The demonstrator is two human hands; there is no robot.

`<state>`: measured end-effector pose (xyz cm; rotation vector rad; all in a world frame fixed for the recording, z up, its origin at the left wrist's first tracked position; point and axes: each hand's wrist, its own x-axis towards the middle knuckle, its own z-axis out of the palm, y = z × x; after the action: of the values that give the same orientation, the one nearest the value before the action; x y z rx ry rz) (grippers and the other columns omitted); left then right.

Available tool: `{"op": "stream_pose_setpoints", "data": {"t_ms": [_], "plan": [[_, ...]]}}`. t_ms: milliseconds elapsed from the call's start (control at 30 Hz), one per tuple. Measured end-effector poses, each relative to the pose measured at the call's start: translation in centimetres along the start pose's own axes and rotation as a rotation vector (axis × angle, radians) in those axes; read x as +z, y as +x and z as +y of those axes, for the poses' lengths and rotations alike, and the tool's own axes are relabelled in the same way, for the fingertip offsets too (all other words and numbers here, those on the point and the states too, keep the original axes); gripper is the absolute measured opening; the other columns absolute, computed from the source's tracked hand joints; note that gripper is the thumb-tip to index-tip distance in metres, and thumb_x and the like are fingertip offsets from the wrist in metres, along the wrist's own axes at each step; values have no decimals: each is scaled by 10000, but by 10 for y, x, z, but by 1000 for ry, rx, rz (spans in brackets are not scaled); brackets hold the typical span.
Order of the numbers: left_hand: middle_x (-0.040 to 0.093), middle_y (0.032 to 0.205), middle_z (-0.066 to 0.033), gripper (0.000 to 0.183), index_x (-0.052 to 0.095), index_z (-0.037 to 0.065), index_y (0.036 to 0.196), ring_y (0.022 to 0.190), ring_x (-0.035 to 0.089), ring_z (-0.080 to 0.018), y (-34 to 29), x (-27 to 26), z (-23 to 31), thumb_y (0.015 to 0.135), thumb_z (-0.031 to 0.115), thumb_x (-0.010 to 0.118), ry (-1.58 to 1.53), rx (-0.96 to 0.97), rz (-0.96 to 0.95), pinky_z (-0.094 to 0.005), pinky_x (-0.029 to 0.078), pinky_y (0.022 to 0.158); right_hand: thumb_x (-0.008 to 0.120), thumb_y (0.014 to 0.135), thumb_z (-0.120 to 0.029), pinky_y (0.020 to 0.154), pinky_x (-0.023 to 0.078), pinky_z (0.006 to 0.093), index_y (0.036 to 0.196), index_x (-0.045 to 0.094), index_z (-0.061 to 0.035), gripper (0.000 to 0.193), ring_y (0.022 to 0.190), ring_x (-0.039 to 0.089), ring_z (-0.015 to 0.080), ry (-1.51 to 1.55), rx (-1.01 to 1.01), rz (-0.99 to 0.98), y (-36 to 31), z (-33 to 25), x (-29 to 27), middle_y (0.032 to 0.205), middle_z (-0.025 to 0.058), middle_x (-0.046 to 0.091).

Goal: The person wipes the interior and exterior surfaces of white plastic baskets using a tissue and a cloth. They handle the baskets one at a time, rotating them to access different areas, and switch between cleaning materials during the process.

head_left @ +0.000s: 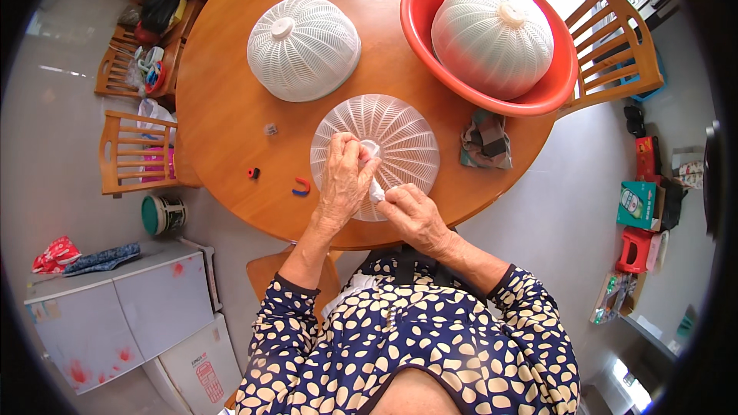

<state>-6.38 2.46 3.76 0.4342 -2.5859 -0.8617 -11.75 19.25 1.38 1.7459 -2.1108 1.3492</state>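
A white mesh dome food cover [411,134] stands on the round wooden table right in front of me. At its top, my left hand [344,180] has its fingers closed on a small white rounded piece [370,147], which looks like the cover's knob; the fingers partly hide it. My right hand [417,217], over the cover's near side, pinches a small white crumpled cloth or tissue [376,192] whose upper end runs up beside the left fingers. Farther left is a second white food cover [304,46]. Another pale food cover [492,38] sits in a big red basin [419,46].
On the table [223,107] lie a red-and-blue horseshoe magnet [300,187], a small black-and-red piece [254,174], a small clear piece [270,129] and a cloth bundle with a dark block [486,140]. Wooden chairs [138,154] [615,46] stand around the table.
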Motion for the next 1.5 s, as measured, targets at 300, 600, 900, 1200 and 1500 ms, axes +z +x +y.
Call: {"op": "stream_pose_setpoints", "data": {"t_ms": [300,600,900,1200,1500], "plan": [[489,939,-134,243,540,11,806,835,557,-303,7,-14,17,749,113,753,24,19,3,-396,476,708,667,750,90,675,491,316,913,672,-37,206,797,576,235,-11,452,394,-7,30,-40,891,96,574],[461,955,-134,267,523,15,806,782,566,-313,5,-1,8,772,147,752,34,-105,-19,-413,476,669,663,726,113,698,485,324,931,670,-47,261,821,563,246,-22,465,382,-12,33,-41,886,94,569],[455,931,-129,278,512,19,851,779,557,-307,7,0,9,760,128,751,46,-68,17,-421,468,669,641,676,9,685,502,342,935,667,-64,271,805,561,236,-55,56,108,6,13,4,872,81,556],[461,994,-139,268,510,28,862,924,534,-334,6,10,14,733,58,743,72,-35,109,-429,453,816,654,743,66,698,484,354,911,651,-63,212,798,597,272,114,548,255,28,63,-20,851,105,575],[483,1047,-146,323,511,34,895,951,543,-331,4,17,11,696,46,765,108,-15,188,-409,474,813,626,763,73,685,483,367,993,641,-43,258,787,576,293,82,336,107,58,76,-16,865,123,562]]}}
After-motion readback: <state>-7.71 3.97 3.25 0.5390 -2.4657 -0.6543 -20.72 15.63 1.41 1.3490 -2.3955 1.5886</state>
